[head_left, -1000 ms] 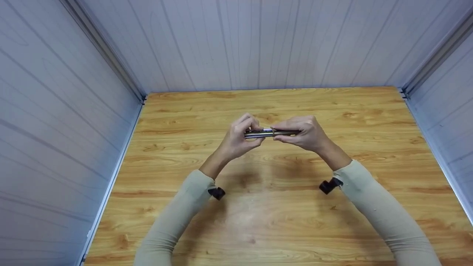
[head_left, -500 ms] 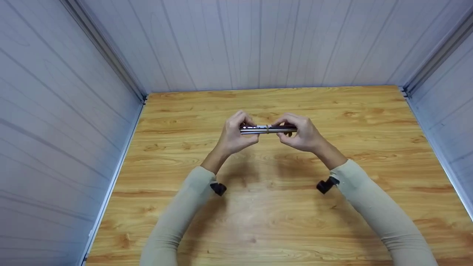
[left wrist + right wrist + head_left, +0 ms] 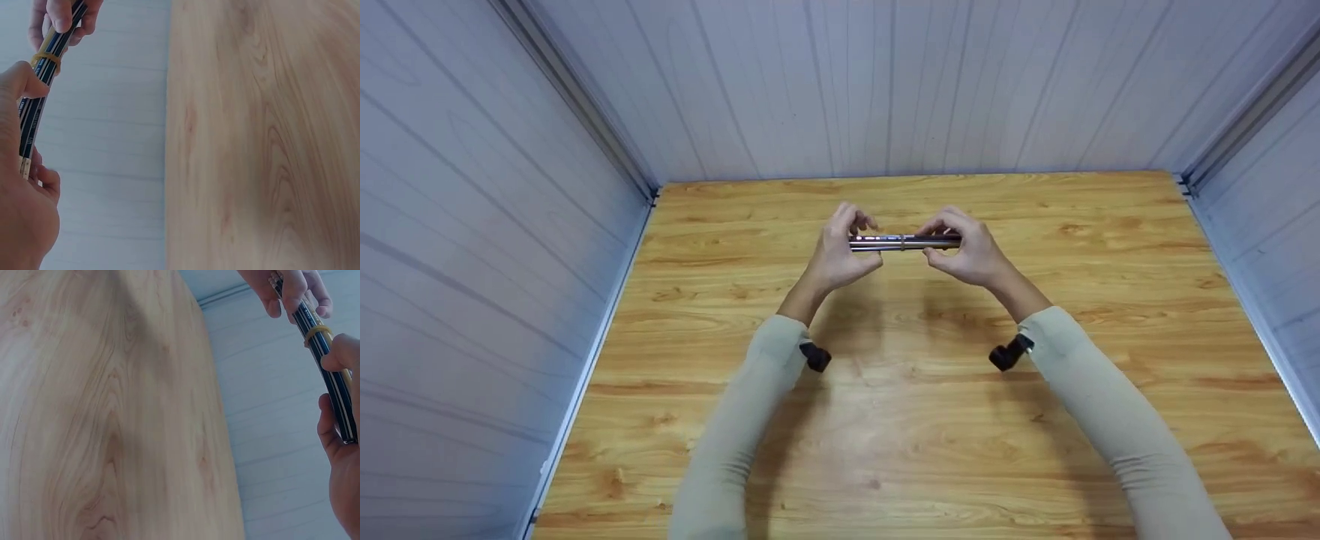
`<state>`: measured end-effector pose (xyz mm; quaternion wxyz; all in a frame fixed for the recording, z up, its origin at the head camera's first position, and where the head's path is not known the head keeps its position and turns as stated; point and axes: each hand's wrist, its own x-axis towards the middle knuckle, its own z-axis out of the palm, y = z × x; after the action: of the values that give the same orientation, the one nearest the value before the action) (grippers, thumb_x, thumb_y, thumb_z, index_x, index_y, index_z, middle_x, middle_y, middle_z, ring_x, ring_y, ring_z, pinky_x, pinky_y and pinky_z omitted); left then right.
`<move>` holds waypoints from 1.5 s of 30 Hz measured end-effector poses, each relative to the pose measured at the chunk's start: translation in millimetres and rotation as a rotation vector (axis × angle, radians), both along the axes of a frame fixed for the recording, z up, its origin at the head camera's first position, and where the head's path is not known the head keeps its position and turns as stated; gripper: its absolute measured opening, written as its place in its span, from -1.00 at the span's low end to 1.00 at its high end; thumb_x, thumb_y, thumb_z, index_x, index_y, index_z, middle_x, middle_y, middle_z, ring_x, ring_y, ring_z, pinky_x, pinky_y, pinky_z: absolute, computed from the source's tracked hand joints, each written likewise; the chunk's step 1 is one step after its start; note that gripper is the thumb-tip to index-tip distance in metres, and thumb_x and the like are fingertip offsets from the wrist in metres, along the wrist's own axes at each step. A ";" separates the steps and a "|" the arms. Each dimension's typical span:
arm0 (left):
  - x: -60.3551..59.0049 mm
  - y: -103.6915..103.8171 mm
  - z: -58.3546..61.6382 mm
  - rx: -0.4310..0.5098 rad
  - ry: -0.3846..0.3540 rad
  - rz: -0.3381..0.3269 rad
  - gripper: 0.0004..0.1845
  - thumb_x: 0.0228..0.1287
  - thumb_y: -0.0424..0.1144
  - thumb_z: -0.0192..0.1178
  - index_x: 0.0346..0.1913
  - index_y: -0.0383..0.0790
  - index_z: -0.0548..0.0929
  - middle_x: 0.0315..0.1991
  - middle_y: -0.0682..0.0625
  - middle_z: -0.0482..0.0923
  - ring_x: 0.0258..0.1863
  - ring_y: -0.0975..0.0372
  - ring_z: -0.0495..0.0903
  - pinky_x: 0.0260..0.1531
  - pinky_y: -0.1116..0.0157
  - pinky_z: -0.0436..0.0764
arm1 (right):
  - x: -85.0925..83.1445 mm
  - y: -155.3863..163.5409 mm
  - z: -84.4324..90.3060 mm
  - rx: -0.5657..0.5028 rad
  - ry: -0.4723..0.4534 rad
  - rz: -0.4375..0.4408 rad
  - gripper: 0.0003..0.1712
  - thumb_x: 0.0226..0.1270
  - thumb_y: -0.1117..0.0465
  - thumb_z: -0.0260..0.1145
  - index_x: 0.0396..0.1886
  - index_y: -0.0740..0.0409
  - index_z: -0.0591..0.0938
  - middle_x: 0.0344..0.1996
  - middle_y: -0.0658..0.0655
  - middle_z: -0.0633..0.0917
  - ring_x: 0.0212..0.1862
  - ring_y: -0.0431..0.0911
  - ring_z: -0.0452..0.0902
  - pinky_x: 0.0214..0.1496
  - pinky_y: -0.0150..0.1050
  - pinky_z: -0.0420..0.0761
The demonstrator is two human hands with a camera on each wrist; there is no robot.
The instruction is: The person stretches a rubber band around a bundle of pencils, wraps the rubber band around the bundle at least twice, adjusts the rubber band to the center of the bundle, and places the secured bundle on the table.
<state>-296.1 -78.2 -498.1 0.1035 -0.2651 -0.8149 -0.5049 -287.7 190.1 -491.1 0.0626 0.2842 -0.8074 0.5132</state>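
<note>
Lifted up and farther from body vs 1 s ago — pencil bundle (image 3: 905, 241) held level above table (image 3: 1110, 247). L hand (image 3: 844, 251) pinches one end, R hand (image 3: 964, 255) other. Rubber band (image 3: 901, 241) already on near mid; looks bound — setting down left.

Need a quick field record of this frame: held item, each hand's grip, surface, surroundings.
held item: bundle of dark striped pencils, level, above the table
band: yellow rubber band around the bundle near its middle
left hand: grips the bundle's left end
right hand: grips the bundle's right end
surface: wooden table
surroundings: pale panelled walls on three sides
</note>
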 end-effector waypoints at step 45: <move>-32.1 -27.3 -148.0 -0.348 -0.341 0.014 -0.61 0.36 -0.17 0.60 0.20 -0.06 0.82 0.12 -0.07 0.73 0.16 0.07 0.63 0.34 0.02 0.62 | -6.2 18.5 -91.6 0.211 -0.368 -0.040 -0.64 0.63 0.24 0.46 0.31 0.24 0.78 0.23 0.35 0.75 0.26 0.23 0.70 0.39 0.09 0.66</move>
<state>-328.2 -105.5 -646.1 -0.0793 -0.1843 -0.8970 -0.3938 -293.9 208.6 -582.7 -0.1058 0.1748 -0.8600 0.4676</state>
